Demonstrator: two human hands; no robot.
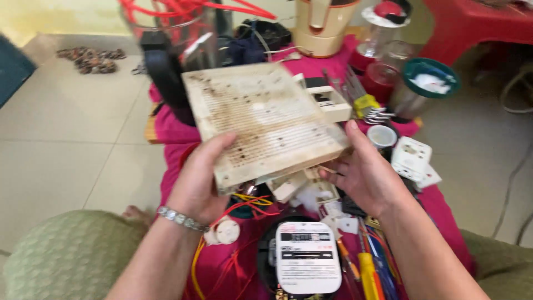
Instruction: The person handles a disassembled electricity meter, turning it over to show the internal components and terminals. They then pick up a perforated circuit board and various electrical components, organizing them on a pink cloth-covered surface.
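Both hands hold up a flat, square plastic cover (264,119), off-white and ribbed with fine parallel slats, its face speckled with brown grime that thickens toward the near corner. The left hand (197,180) closes its grip on the lower left edge, thumb on the slatted face and fingers beneath; the right hand (363,175) clamps the lower right corner, thumb pressed along the rim. The cover is tilted, raised well above the surface, which is draped in a magenta cloth (172,130).

A beaded metal bracelet (180,218) circles the left wrist. Below the hands lies a white, rounded rectangular meter (307,256) with a dark display strip, and beside it a yellow-handled screwdriver (367,272) among red and yellow wires (250,203) (thin, tangled, glossy). Broken white plastic pieces (311,191) sit just under the cover. To the right rests a white square switch plate (411,158), and farther back a cream blender base (322,25) and clear jars (383,55) with red parts. The floor is pale glazed tile (72,128).
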